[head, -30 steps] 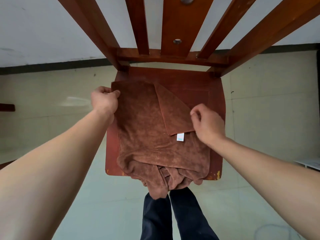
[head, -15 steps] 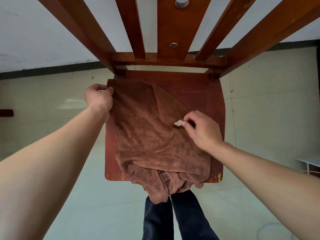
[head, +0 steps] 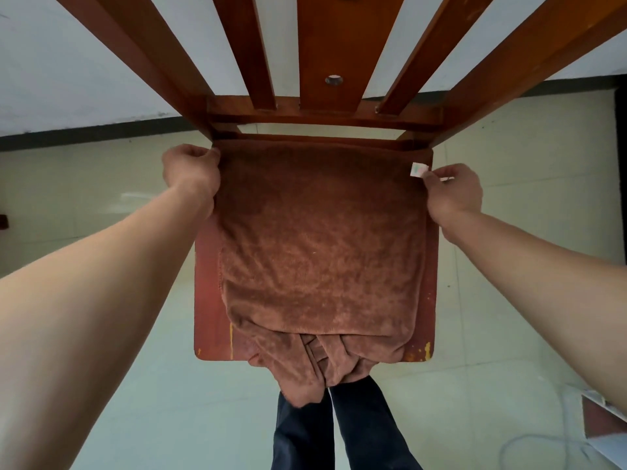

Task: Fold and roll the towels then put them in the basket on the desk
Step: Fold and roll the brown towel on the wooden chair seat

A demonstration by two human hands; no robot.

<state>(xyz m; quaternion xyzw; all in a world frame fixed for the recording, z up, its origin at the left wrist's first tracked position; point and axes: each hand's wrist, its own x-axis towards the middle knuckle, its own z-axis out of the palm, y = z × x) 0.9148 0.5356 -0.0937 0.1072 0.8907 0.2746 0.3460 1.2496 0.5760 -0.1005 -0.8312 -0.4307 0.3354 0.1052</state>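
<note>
— What is the work resting on?
— A wooden chair (head: 319,45), with its seat (head: 207,300) serving as a folding board. The brown towel (head: 319,249) lies spread over most of that seat, its far edge running along the seat's back edge. The near part is bunched and hangs off the seat's front edge, above the person's dark trousers (head: 366,432).
— Why spread it like that?
— My guess is that a flat layer takes a cleaner fold. The seat looks too short for the whole cloth, so the slack drops in front.
— And the hands?
— The left hand (head: 190,167) is curled round the towel's corner at the seat's back-left corner. The right hand (head: 454,188) pinches the opposite corner at the seat's back-right, thumb and finger closed on the cloth. Held apart like this, they likely draw the far edge taut and square.
— Anything smaller?
— A white label (head: 418,169) sticks up from the towel just beside the right fingertips. Folding looks barely begun, and no basket shows.
</note>
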